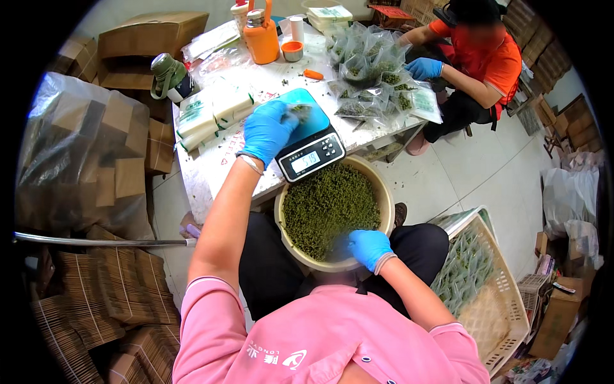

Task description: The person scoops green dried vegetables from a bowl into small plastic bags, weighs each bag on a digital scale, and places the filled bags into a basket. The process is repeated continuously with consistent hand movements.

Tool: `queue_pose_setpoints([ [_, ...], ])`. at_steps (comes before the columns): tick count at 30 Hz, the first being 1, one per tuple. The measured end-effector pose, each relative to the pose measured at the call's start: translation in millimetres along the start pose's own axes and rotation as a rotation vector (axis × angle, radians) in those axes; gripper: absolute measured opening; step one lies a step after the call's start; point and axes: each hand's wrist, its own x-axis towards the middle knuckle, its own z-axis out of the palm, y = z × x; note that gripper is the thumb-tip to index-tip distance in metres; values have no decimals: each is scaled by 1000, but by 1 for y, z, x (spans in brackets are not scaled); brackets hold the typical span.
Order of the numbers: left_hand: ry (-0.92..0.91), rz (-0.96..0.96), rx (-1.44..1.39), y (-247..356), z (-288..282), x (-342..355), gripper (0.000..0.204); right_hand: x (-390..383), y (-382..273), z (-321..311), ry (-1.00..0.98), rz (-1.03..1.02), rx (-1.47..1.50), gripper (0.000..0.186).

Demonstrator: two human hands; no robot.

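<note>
My left hand (265, 131), in a blue glove, is closed on a small clear plastic bag (299, 114) with something green in it. The bag is at the blue platform of a digital scale (311, 157), whose lit display faces me; whether it rests on the platform I cannot tell. Between my knees stands a wide cream basin (387, 208) full of small dark green buds or grains (329, 205). Over its near right rim is my right hand (371, 249), also blue-gloved. A grey blur hides its fingertips and part of the basin's contents.
Filled clear bags (368, 61) crowd the right of the white table (211, 153); stacks of flat bags (214, 112) lie left. An orange bottle (261, 41) and green flask (171, 77) stand behind. A person (480, 70) sits across. A crate (492, 313) holds green packets on my right.
</note>
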Motion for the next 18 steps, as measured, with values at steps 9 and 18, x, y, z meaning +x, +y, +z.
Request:
queue_pose_setpoints([
  [9, -79, 213, 86, -9, 20, -5, 79, 34, 10, 53, -124, 4, -345, 18],
  [18, -4, 222, -87, -23, 27, -14, 82, -4, 12, -28, -22, 160, 407, 22],
])
